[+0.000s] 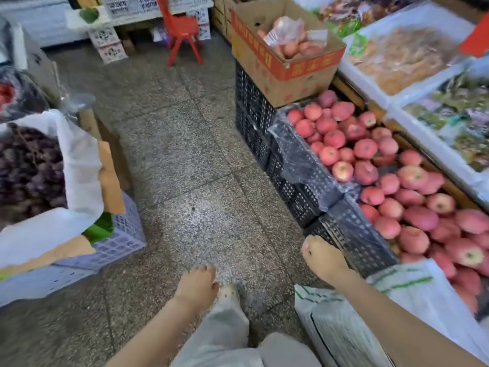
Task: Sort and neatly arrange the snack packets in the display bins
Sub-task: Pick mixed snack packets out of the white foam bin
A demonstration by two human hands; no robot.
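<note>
Snack packets [404, 56]: none in hand yet. Left hand [197, 284] low at 6 o'clock, fingers loosely curled, empty. Right hand [321, 256] at 5 o'clock, equally slack and empty, just off corner of black crate [352, 242]; striped bag [402, 284] under forearm. Apples [370, 154] heaped at 3 o'clock, between hands and goods.

Judged step: approach. Close on white bins [362, 83] at 1 to 2 o'clock before reaching. Lean over fruit without brushing it. Lift packets by edges, group like with like, lay faces up.

Packets blurred: tan contents in clear wrap in one bin, green and mixed colours in next, lying jumbled; probably light and slippery.
</note>
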